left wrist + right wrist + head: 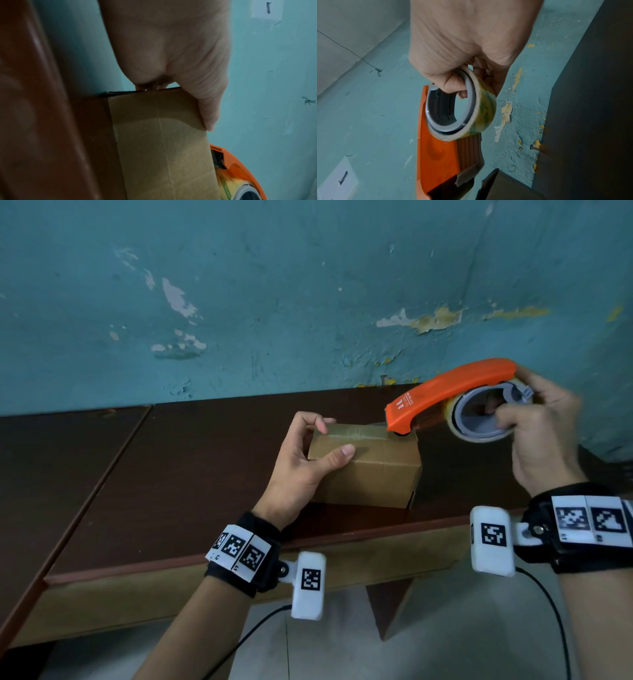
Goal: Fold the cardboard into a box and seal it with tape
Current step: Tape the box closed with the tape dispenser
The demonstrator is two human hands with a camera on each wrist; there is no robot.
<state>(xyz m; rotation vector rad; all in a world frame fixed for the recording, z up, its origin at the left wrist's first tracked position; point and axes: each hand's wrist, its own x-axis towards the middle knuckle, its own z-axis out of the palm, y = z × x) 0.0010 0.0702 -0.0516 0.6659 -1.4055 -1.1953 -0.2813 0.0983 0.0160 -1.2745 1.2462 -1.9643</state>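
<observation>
Fingers and thumb of the left hand (301, 460) grip the cardboard box (373, 474) on the brown table (171, 474). Farther back, the right hand (541, 433) clutches the orange tape dispenser (445, 395), nose touching the box's taped top by the wall (308, 285).

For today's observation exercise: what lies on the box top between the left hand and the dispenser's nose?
In the head view, a laid strip of tape spans the box top from left hand to dispenser.

Dark brown wooden table (191, 474), peeling teal wall (274, 285), pale floor (445, 645), black cables (561, 628)
</observation>
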